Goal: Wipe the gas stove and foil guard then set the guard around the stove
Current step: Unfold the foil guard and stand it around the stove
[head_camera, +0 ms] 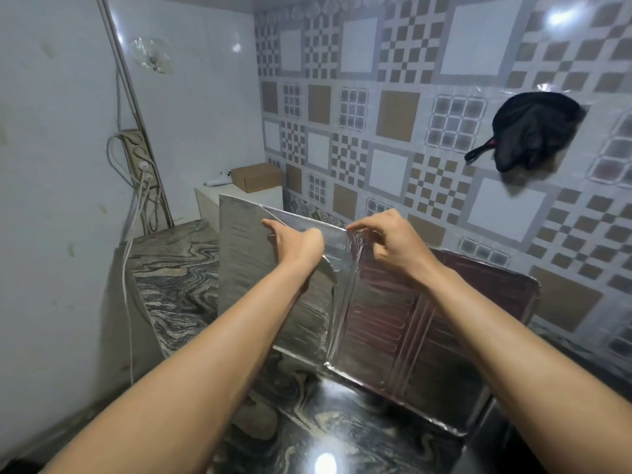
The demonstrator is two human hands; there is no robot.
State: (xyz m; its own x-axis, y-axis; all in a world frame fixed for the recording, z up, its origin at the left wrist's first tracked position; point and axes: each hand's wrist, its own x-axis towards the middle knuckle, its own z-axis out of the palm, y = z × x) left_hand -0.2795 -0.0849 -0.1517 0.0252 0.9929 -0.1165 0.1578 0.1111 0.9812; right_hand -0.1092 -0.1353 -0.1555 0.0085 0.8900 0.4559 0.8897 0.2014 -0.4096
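Observation:
A silver foil guard (386, 323) with several hinged panels stands upright on the marbled counter (171, 285), near the patterned back wall. My left hand (297, 244) grips the top edge of the middle panel, fingers curled over it. My right hand (390, 241) pinches the same top edge just to the right, at a crumpled fold. The left panel (239, 254) angles toward the side wall; the right panel (478, 302) leans back toward the tiles. No gas stove is clearly visible; a dark metal edge (492, 439) shows at the bottom right.
A black cloth or mitt (533, 131) hangs on the tiled wall at the right. A cardboard box (256, 177) sits on a raised ledge in the back corner. A power strip (140, 155) with white cables hangs on the left wall, one cable trailing across the counter.

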